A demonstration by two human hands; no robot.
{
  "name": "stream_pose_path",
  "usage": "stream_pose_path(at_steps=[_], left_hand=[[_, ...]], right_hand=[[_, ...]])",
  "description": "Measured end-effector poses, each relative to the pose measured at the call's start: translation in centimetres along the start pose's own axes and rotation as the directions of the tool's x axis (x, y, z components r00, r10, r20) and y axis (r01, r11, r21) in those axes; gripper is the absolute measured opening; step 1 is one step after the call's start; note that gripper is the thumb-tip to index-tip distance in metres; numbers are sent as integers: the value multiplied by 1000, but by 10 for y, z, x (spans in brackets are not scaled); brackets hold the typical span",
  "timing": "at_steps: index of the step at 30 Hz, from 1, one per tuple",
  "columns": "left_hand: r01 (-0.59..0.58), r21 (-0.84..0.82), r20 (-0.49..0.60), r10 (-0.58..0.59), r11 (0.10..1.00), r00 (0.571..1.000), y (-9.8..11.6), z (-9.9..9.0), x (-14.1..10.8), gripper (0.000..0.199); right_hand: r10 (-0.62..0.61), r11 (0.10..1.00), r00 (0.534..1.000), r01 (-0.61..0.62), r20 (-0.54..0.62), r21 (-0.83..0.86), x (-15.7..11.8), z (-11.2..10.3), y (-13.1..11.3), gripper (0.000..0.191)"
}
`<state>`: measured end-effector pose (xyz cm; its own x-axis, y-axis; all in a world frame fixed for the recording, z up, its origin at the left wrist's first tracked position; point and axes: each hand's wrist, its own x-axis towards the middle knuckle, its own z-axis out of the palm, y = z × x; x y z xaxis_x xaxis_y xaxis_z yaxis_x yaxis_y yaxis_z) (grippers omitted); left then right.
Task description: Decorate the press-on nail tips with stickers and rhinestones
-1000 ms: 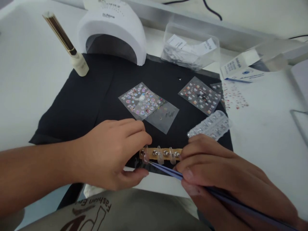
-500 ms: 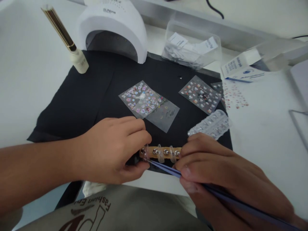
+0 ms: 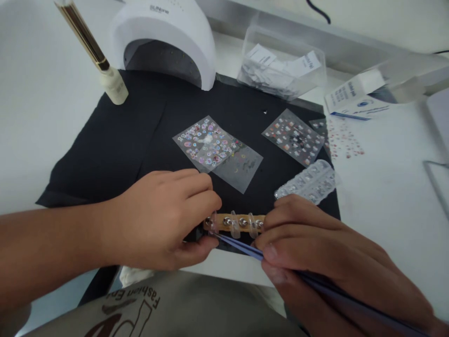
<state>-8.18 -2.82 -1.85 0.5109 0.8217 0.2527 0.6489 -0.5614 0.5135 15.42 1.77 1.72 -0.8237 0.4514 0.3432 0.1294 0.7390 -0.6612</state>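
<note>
My left hand point(image 3: 171, 215) is closed on the left end of a tan nail-tip display stand point(image 3: 224, 223), thumb below and fingers above. Clear false nails point(image 3: 235, 224) sit across this strip between round metal studs. At its left end, a pinkish false nail point(image 3: 212, 223) lies between my left thumb and fingers. In my right hand point(image 3: 308, 252) is a pair of blue tweezers point(image 3: 242, 246), their thin tips touching or nearly touching the lower end of that nail. My right fingers also cover the strip's right end.
Sticker sheets point(image 3: 206, 145) and another sheet point(image 3: 294, 138) lie on the black mat point(image 3: 147, 117). A clear rhinestone case point(image 3: 310, 182) is beside my right hand. Behind stand a white nail lamp point(image 3: 164, 37), a polish bottle point(image 3: 115, 86), a plastic box point(image 3: 284, 65) and an alcohol-pad carton point(image 3: 358, 98).
The camera view has shifted very slightly. Both hands, the tweezers and the strip keep nearly the same places.
</note>
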Motion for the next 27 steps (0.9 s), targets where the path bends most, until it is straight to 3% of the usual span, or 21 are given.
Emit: stream_pose_path(at_steps=[11,19,23,27], left_hand=[[5,6,3,-5,1000,1000,0,0,1,12],[0,7,3,0,1000,1000,-1,0,1,14],[3,4,5,-3,1000,1000,0,0,2,13],[7,10,7,-7,1000,1000,1,0,2,12]], right_hand=[[7,1000,1000,-7,6,17,-1,0,1,29],[-30,992,997,22,-65,-123,-16,2,4,3],[-26,994,997,18,-72,-111,-11,3,2,5],[-7,999,1000,6,-26,-36,-3,2,1,21]])
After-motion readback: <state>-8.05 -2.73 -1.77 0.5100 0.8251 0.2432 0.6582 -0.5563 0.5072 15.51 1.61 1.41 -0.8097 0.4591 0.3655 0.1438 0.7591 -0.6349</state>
